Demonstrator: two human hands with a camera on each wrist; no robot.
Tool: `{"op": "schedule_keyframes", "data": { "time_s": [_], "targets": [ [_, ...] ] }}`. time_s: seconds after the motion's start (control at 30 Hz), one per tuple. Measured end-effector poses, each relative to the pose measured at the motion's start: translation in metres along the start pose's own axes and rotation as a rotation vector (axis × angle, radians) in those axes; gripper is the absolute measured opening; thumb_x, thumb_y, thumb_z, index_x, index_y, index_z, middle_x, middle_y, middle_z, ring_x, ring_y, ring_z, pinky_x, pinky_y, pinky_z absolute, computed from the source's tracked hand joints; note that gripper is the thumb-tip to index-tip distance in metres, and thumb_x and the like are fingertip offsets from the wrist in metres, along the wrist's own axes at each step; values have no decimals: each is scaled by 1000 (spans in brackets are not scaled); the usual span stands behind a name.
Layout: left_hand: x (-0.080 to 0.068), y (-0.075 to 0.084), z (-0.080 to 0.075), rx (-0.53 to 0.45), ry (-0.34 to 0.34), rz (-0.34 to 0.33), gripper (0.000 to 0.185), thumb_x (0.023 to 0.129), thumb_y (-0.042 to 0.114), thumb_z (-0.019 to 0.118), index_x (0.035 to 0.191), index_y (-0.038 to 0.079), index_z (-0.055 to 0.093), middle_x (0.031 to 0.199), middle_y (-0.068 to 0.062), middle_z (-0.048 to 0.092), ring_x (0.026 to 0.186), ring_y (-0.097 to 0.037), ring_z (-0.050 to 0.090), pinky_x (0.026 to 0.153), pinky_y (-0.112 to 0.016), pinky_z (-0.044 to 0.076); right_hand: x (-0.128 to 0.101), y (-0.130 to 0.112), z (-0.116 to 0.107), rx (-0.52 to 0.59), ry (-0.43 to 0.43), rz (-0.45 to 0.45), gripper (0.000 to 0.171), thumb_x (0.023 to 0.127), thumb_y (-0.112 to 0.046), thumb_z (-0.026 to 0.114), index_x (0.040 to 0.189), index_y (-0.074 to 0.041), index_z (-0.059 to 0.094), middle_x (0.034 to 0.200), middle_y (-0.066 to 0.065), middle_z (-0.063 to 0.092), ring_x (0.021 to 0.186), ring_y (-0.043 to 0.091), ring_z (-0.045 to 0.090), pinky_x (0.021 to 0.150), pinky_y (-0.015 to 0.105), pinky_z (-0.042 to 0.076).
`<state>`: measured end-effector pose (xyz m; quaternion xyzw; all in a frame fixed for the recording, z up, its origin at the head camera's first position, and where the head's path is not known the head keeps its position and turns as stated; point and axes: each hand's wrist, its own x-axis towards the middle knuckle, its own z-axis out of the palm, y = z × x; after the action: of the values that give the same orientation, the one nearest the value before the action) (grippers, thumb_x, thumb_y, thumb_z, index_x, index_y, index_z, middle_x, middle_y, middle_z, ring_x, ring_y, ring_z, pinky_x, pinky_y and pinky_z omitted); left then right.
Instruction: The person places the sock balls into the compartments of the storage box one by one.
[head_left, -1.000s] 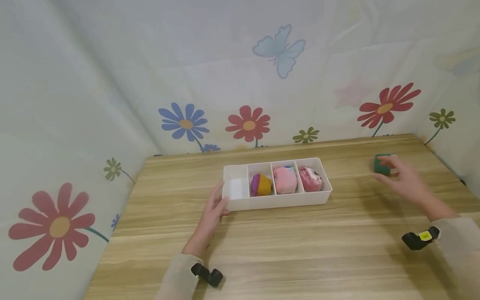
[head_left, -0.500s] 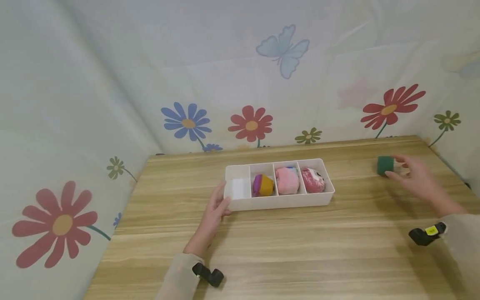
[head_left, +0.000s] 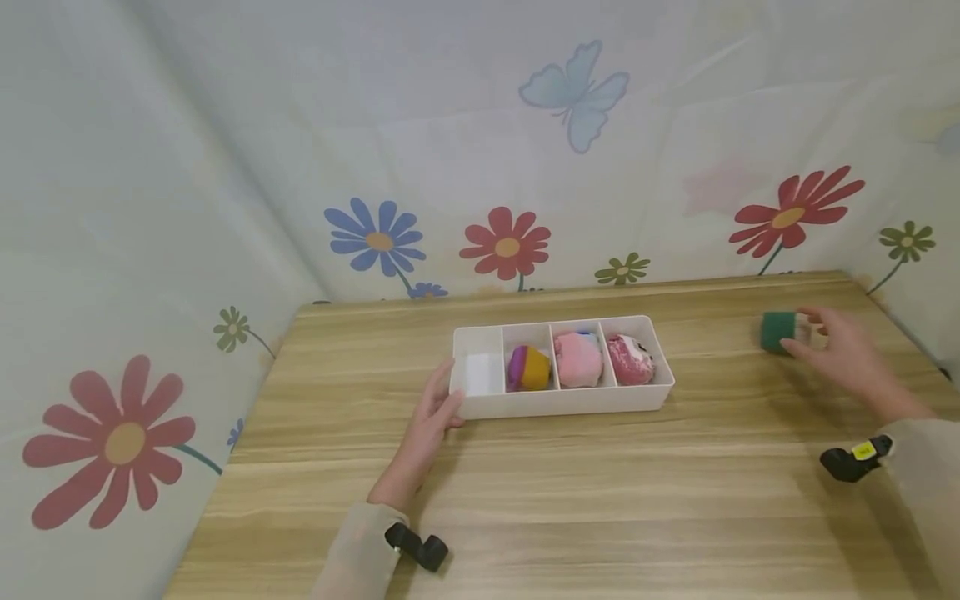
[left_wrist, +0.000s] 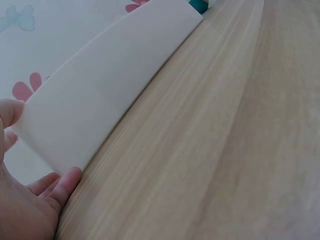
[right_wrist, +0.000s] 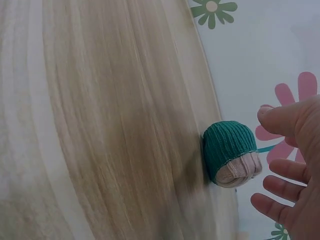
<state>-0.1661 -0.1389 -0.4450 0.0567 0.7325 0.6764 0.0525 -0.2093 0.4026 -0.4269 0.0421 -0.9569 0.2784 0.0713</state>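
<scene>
A white box [head_left: 562, 405] with a row of compartments lies on the table. At its left end my left hand [head_left: 429, 417] grips the near corner; in the left wrist view the fingers [left_wrist: 65, 187] bend round the box's end wall [left_wrist: 100, 90]. Off to the right sits a green ribbed rolled-up sock [head_left: 777, 332] with a pale end [right_wrist: 240, 170]. Beside it, my right hand [head_left: 851, 358] has thumb and fingers spread. The right wrist view shows a gap between this hand [right_wrist: 300, 165] and the sock.
Three soft bundles occupy compartments: a purple-and-yellow one [head_left: 530, 368], a pink one [head_left: 579, 360] and a red-and-white one [head_left: 632, 360]. The leftmost compartment [head_left: 482, 373] shows its bare floor. A flowered cloth [head_left: 420, 167] hangs behind the wooden table [head_left: 600, 500].
My right hand has drawn back slightly rightward, uncovering the green rolled-up sock. The left hand keeps its hold on the box. The head view has shifted a little.
</scene>
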Motion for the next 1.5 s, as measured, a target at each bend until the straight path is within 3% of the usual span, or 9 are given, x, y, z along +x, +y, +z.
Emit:
{"op": "schedule_keyframes", "data": {
  "time_s": [0.4,0.6,0.87,1.17,1.5],
  "targets": [
    [1,0,0,4,-3,-4,55,98,16,47,148,11,22,128,-27,43,102,-25,49,86,-54,43,10,2,4,-67,-17,75,67,91,-31,58,131,15,29,121,45,28,111,59,23,82,72,26],
    [-1,0,0,2,6,-6,55,99,17,46,148,12,22,127,-27,43,103,-26,48,86,-52,43,18,3,5,-87,-49,106,71,91,-33,57,133,14,25,122,48,22,110,60,22,83,72,26],
    [-3,0,-2,0,20,-6,55,98,16,47,147,13,24,127,-26,44,102,-26,50,85,-54,44,27,5,6,-81,-85,71,73,89,-31,62,131,16,25,121,48,21,108,60,22,81,70,27],
    [1,2,0,23,-26,5,54,98,15,47,147,10,23,129,-28,42,100,-22,49,81,-45,46,26,27,14,-112,-101,24,78,84,-30,69,126,20,27,117,43,28,105,56,25,79,68,30],
    [-4,7,0,5,-1,2,54,98,14,46,147,10,24,129,-29,41,101,-24,48,84,-49,44,34,26,16,-160,-166,16,88,75,-36,76,127,15,27,115,44,25,98,56,28,75,69,33]
  ]
}}
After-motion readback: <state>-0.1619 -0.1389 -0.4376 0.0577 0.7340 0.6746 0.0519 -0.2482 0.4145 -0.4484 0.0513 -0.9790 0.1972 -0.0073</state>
